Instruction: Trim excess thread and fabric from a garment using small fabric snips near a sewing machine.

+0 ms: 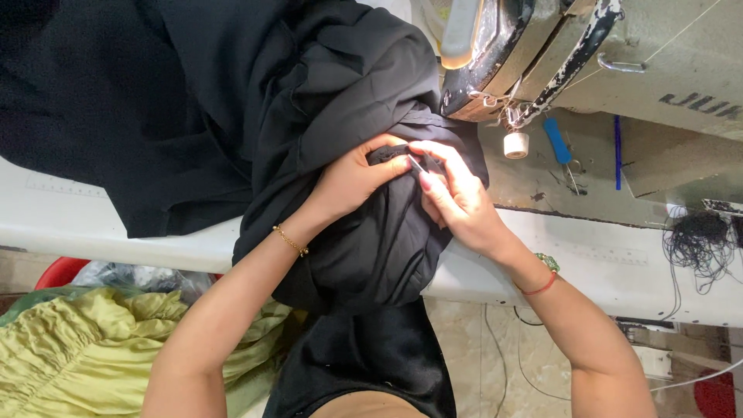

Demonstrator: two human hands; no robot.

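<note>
Both hands pinched a fold of the black cloth at the centre of the frame. The left hand had its fingers curled and pressed together on a bunched edge of the cloth, wrist bent, with a thin gold bracelet on it. The right hand came in from the lower right, forearm rising diagonally, its fingers closed over the same fold; a small thin silvery tool, too small to tell what kind, showed between thumb and forefinger where the two hands met. A red string circled that wrist.

The cloth spread from the upper left of the frame, over the white table edge, and hung down past it toward the bottom centre. Its gathered part lay just beside the head of the sewing machine in the upper right, below which a white spool hung near a blue-handled tool on the machine bed.

At the lower left, a red tub stood under the table, holding crumpled clear plastic; green gathered cloth lay heaped in front of it. A tangle of black thread sat at the right edge.
</note>
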